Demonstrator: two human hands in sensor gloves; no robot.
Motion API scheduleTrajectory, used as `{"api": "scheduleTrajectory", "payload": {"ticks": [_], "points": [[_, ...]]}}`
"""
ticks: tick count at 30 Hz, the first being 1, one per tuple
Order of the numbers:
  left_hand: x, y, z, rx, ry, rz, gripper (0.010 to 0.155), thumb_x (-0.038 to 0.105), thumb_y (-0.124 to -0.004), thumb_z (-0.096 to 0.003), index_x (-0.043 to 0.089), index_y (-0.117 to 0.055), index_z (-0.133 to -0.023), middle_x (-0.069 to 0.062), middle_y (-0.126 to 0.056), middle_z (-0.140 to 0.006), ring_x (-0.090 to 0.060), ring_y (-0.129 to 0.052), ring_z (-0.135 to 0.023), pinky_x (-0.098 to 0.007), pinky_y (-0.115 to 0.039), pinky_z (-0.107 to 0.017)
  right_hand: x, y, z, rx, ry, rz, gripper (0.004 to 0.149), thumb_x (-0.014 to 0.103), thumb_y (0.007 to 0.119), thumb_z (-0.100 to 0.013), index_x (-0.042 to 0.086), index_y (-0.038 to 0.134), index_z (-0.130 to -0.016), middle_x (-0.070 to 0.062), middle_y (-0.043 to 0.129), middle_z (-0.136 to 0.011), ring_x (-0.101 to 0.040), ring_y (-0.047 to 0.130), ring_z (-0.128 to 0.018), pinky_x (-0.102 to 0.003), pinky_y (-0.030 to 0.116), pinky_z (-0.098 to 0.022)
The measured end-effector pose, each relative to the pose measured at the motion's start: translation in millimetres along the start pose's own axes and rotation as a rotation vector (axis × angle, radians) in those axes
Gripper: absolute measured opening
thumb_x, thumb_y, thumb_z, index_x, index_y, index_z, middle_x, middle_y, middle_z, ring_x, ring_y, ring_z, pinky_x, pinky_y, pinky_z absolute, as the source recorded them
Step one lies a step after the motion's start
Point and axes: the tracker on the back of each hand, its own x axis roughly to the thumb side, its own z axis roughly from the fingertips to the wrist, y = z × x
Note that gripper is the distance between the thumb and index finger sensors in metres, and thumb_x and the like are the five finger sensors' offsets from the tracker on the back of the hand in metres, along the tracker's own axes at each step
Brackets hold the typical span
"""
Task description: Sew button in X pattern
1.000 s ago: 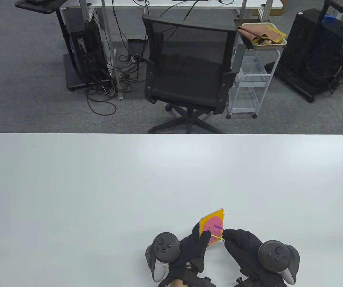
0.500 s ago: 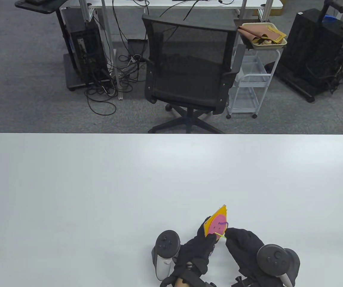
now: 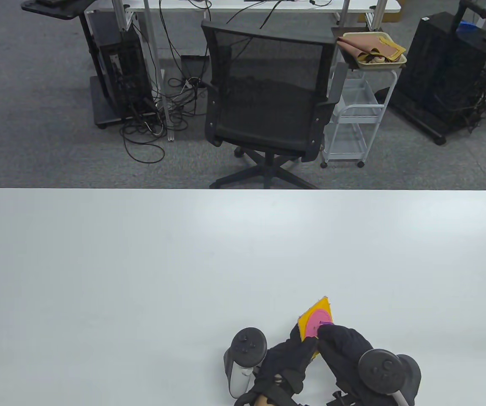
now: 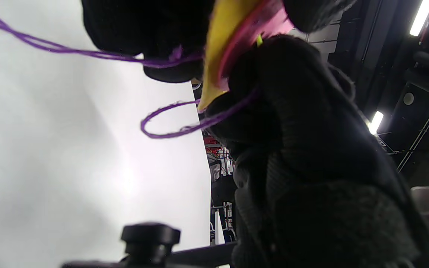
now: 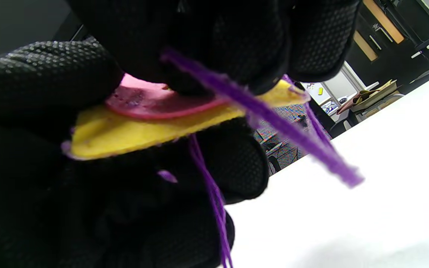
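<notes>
A yellow felt square (image 3: pixel 310 316) with a pink button (image 3: pixel 317 318) on it is held just above the white table (image 3: pixel 141 275), near its front edge. My left hand (image 3: pixel 306 347) grips the felt's lower left edge. My right hand (image 3: pixel 325 332) has its fingertips on the button, pinching a yellow-green needle, of which only a tip (image 4: pixel 259 40) shows in the left wrist view. Purple thread (image 5: pixel 266 115) runs out from under my right fingers (image 5: pixel 218 41) and hangs in a loop (image 4: pixel 177 126) below the felt (image 4: pixel 218 56). The right wrist view shows the button (image 5: pixel 155 106) flat on the felt (image 5: pixel 143 136).
A black mesh office chair (image 3: pixel 268 97) stands beyond the table's far edge. A white trolley (image 3: pixel 357 122) carrying a tray of fabric (image 3: pixel 374 50) stands to its right. Black computer racks stand at the back left and right.
The felt has shifted slightly right and tilted flatter. My right hand has moved in onto the button, and the needle that stuck out between the hands is now hidden under its fingers.
</notes>
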Motion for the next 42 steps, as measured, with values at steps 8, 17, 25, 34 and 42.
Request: {"api": "scheduleTrajectory", "payload": {"ticks": [8,17,25,34,42], "points": [[6.7,10.8,3.6,0.122,-0.033,-0.120,0.052,0.037,-0.062,-0.0555,0.011,-0.066,-0.101,-0.011,-0.090,-0.094,-0.037,-0.090,-0.084,-0.056,-0.074,-0.059,-2.6,3.2,-1.6,0.046,0.002,-0.063,0.050,0.046,0.074,-0.049,0.018,0.066,-0.091,-0.006,0.086,-0.070,-0.020,0.086,-0.058,-0.052,0.068,-0.067],[5.6,37.8,10.6,0.199,-0.059,-0.027,0.051,0.038,-0.063,-0.0551,0.013,-0.071,-0.098,-0.009,-0.095,-0.090,-0.034,-0.095,-0.080,-0.055,-0.077,-0.057,-35.1,-19.5,-10.8,-0.019,0.172,-0.336,0.070,0.055,0.066,-0.050,0.014,0.047,-0.104,-0.009,0.079,-0.080,-0.024,0.081,-0.067,-0.055,0.061,-0.070],[4.5,28.5,5.9,0.001,-0.066,0.120,0.050,0.040,-0.062,-0.0557,0.015,-0.071,-0.099,-0.005,-0.096,-0.090,-0.031,-0.096,-0.082,-0.053,-0.078,-0.059,-64.8,-15.4,-19.9,0.134,0.252,-0.585,0.072,0.059,0.061,-0.051,0.017,0.047,-0.108,-0.023,0.060,-0.101,-0.039,0.064,-0.086,-0.065,0.044,-0.075],[2.5,14.5,0.2,-0.178,-0.038,0.183,0.051,0.039,-0.064,-0.0558,0.013,-0.072,-0.098,-0.008,-0.097,-0.089,-0.033,-0.096,-0.079,-0.054,-0.078,-0.058,-58.2,9.6,-23.7,0.465,0.117,-0.884,0.072,0.060,0.063,-0.050,0.019,0.054,-0.108,-0.029,0.037,-0.111,-0.047,0.043,-0.096,-0.071,0.028,-0.075],[-6.2,17.1,-0.5,-0.117,0.036,0.093,0.052,0.039,-0.064,-0.0560,0.011,-0.072,-0.098,-0.011,-0.096,-0.089,-0.036,-0.095,-0.079,-0.056,-0.076,-0.056,-52.2,10.6,-23.8,0.457,0.126,-0.778,0.045,0.041,0.071,-0.053,0.019,0.073,-0.093,-0.022,0.045,-0.108,-0.040,0.051,-0.094,-0.067,0.033,-0.077]]}}
